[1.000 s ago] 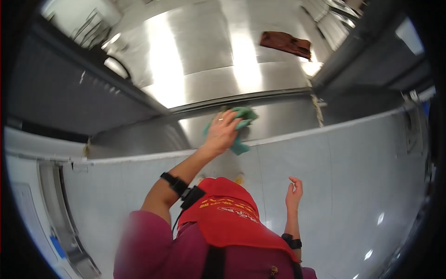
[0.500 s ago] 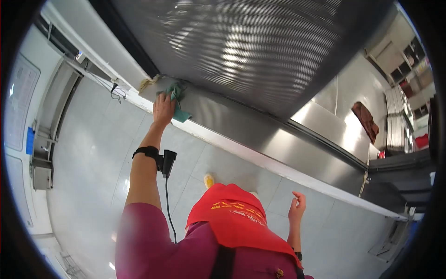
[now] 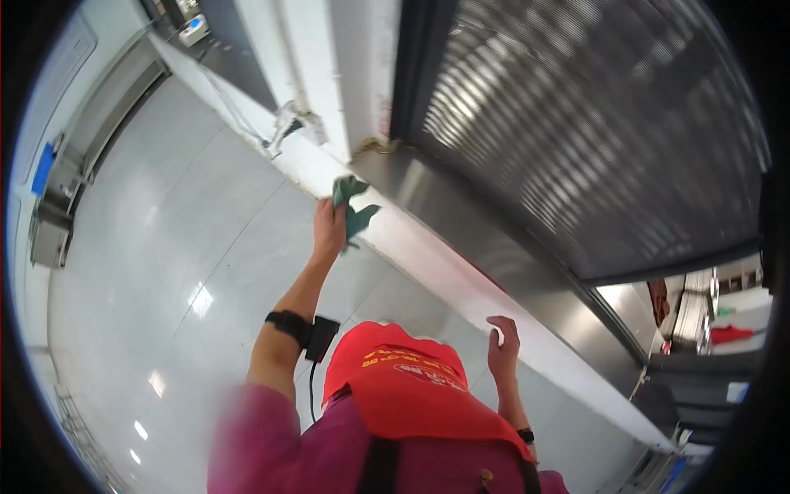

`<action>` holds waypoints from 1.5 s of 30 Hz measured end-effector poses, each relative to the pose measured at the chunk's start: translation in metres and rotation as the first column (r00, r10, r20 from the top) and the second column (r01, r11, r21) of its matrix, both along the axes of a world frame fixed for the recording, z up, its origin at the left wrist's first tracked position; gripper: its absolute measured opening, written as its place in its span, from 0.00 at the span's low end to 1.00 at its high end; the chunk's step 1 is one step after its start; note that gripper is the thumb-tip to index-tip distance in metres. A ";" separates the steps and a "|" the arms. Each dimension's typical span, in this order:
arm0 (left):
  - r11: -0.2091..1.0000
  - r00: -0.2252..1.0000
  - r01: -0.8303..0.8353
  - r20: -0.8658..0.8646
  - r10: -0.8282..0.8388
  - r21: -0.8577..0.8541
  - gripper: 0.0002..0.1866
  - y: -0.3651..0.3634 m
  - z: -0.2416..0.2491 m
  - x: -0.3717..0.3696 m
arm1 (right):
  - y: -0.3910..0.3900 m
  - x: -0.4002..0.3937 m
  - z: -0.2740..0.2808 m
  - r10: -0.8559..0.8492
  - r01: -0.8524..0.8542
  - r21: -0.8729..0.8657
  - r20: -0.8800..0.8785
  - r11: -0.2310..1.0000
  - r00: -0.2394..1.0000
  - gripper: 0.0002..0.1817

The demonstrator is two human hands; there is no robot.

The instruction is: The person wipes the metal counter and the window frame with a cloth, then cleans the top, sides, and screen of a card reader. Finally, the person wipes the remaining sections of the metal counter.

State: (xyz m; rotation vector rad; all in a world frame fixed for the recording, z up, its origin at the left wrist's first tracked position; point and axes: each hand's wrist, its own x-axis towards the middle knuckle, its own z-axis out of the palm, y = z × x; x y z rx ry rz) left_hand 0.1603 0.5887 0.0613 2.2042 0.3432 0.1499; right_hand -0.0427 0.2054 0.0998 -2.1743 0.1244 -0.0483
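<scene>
My left hand [image 3: 330, 229] is closed on a green cloth [image 3: 355, 216], which hangs loosely in front of the white ledge edge [image 3: 411, 239]. Beyond it runs a shiny metal sill [image 3: 485, 239], under a ribbed dark shutter [image 3: 576, 140]. My right hand [image 3: 504, 342] is near the white edge, farther right; its fingers are curled with a gap to the thumb, and nothing shows between them.
A cord and white socket [image 3: 298, 128] are at the wall's edge, upper left. Grey tiled floor [image 3: 189, 239] lies below. Stacked trays [image 3: 693, 317] and a brown cloth [image 3: 658, 302] are behind the opening at right. Metal shelving [image 3: 53, 239] stands far left.
My left hand has lifted the green cloth off the sill and drawn it back over the edge. The view has turned towards the left. My right hand is now nearer the ledge.
</scene>
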 end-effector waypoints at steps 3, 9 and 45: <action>0.538 0.948 -0.318 -0.267 0.173 -0.780 0.17 0.058 0.033 -0.054 | 0.057 0.065 0.012 0.233 -0.239 0.067 0.090 0.969 0.968 0.13; -0.055 0.928 -0.206 -0.213 0.305 -0.977 0.27 0.120 0.106 -0.146 | 0.196 0.163 0.020 0.644 -0.659 0.299 0.164 0.690 0.748 0.11; 0.632 0.836 0.455 0.058 -0.545 -0.627 0.29 0.442 0.176 0.283 | 0.593 0.447 0.092 -0.205 0.117 0.990 -0.098 0.084 0.974 0.12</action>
